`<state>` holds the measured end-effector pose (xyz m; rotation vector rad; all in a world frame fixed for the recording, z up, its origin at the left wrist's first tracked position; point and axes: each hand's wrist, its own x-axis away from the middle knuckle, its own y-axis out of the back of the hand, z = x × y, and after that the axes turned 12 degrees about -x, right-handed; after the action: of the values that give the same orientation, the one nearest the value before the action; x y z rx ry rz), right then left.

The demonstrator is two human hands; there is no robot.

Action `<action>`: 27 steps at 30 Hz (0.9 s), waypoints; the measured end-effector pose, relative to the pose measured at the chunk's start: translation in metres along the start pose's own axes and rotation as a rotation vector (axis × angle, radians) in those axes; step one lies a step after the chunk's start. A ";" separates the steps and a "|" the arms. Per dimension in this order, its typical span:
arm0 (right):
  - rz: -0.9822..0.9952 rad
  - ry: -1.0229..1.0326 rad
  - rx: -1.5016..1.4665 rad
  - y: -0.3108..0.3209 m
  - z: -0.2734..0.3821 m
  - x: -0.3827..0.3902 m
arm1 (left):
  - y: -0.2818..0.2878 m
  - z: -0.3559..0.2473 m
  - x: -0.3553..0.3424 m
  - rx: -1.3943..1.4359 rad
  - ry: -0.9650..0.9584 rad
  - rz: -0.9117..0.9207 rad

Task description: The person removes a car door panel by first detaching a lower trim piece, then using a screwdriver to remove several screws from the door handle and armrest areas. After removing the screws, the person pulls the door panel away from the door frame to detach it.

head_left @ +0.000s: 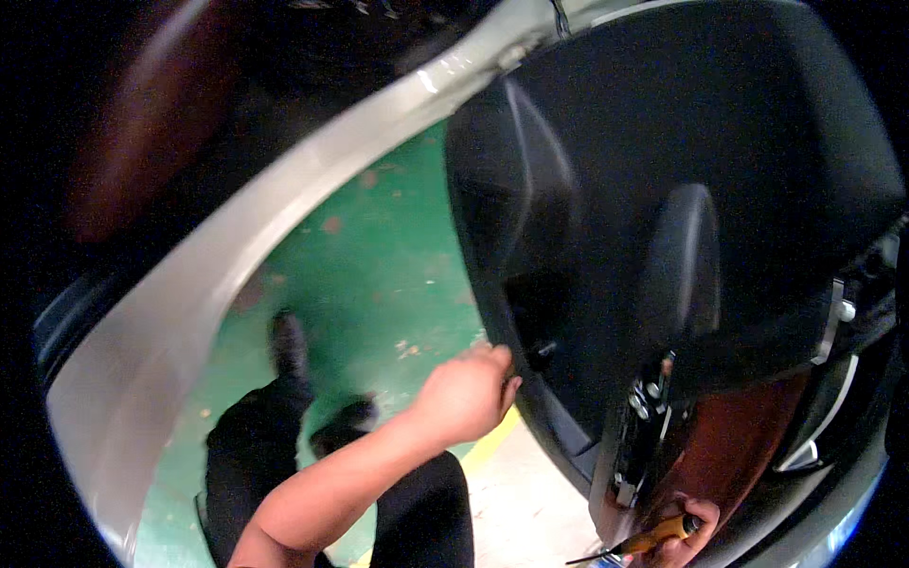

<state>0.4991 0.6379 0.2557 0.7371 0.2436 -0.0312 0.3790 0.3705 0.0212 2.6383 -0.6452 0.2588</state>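
A large black car door panel (606,142) with a raised armrest (686,246) takes up the right side. At its lower left edge my left hand (469,393) is closed, fingers curled; whatever they hold, if anything, is hidden. Low on the right, my right hand (699,544) grips a screwdriver (653,537) with a yellow-orange handle and a dark end. Its thin shaft points left. Just above that hand are a metal latch part (642,402) and a reddish-brown glossy surface (729,440).
A pale, curved car body frame (218,237) sweeps from lower left to top. Between frame and panel shows a green floor (379,246) with worn spots and a yellow line (494,437). My dark-clad legs (256,435) and shoes (289,346) stand there.
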 end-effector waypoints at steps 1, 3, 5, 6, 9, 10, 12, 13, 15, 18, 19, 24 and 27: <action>-0.036 -0.046 -0.102 -0.033 0.021 -0.023 | 0.004 0.003 -0.020 0.207 -0.068 -0.039; 0.113 -0.016 -0.055 -0.028 0.010 -0.026 | 0.006 0.017 -0.042 0.657 -0.222 0.007; 0.066 0.048 -0.214 -0.035 0.002 -0.029 | -0.003 0.029 -0.056 0.717 -0.368 0.000; 0.099 0.069 -0.355 -0.039 -0.004 -0.037 | -0.008 0.028 -0.062 0.780 -0.454 -0.027; 0.024 0.195 -0.451 -0.044 -0.017 -0.040 | -0.023 0.016 -0.077 0.947 -0.756 -0.134; -0.035 0.254 -0.433 -0.046 -0.019 -0.034 | -0.026 0.013 -0.079 0.944 -0.839 -0.167; -0.094 0.319 -0.349 -0.037 -0.019 -0.028 | -0.031 0.007 -0.076 0.938 -0.931 -0.200; -0.067 0.304 -0.320 -0.044 -0.016 -0.032 | -0.035 0.005 -0.074 0.924 -0.940 -0.202; -0.146 0.327 -0.288 -0.048 -0.021 -0.033 | -0.041 0.001 -0.073 0.868 -0.842 -0.199; -0.123 0.296 -0.322 -0.044 -0.033 -0.037 | -0.051 -0.013 -0.063 0.870 -0.750 -0.187; -0.145 0.287 -0.327 -0.046 -0.037 -0.038 | -0.051 -0.018 -0.057 0.884 -0.747 -0.175; -0.306 0.421 0.004 -0.068 -0.020 -0.024 | -0.033 -0.032 -0.014 0.721 -1.033 -0.062; -0.183 0.555 0.190 -0.095 -0.029 -0.002 | -0.040 -0.035 0.008 0.598 -1.219 -0.008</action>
<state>0.4806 0.5868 0.1729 0.9016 0.8470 -0.0229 0.4021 0.4152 0.0412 3.1417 -0.9896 -1.4781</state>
